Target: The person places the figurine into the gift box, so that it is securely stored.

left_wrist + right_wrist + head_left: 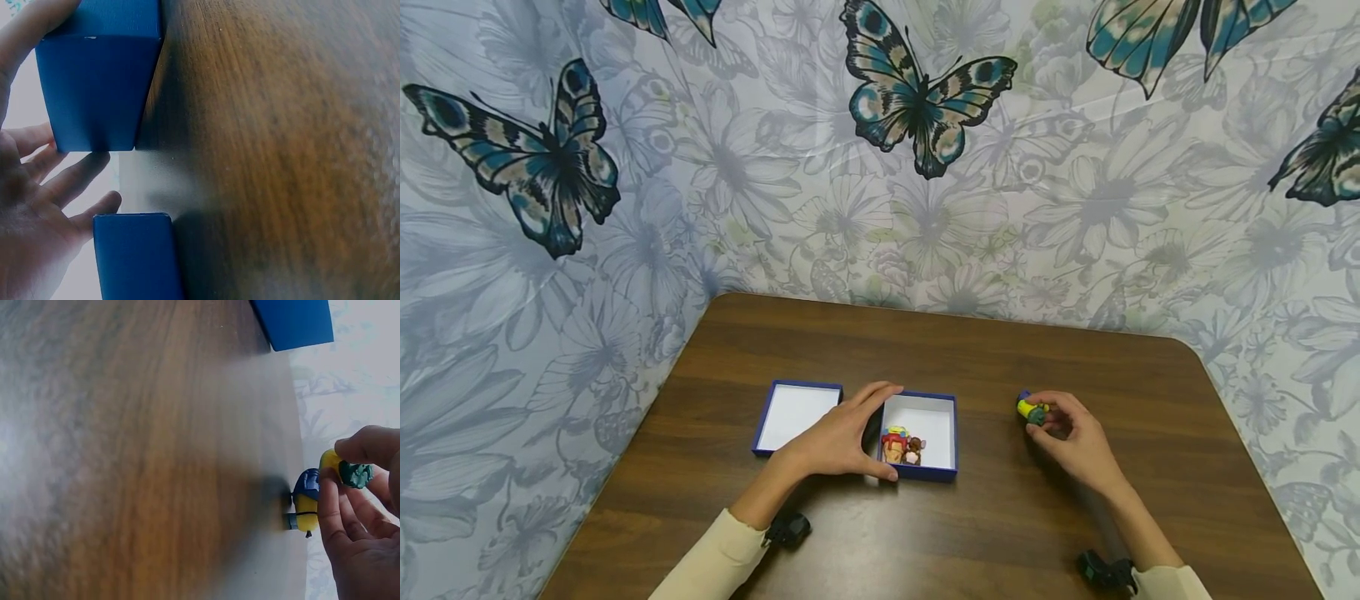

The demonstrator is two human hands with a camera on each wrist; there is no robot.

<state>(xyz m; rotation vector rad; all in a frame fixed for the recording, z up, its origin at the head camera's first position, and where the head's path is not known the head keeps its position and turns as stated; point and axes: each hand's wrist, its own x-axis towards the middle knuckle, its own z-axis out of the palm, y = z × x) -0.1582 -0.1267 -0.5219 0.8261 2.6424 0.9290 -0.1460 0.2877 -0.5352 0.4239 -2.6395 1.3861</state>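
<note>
One rounded figurine [344,469], right fingers [335,515] pinching; grained tabletop [1090,354]

On my head feed the left arm reaches in from the lower left, its pale sleeve [721,557] ending short of the wrist, the forearm slanting up and rightward. At its end my left hand [835,431] makes a wide C, thumb [877,470] stretched along the near side, fingertips set well apart from it on the far side. My right arm comes in from the lower right, slanting up and leftward; my right hand [1077,437] pinches between thumb and fingers, and I see those fingers bent in the right wrist view.
</note>
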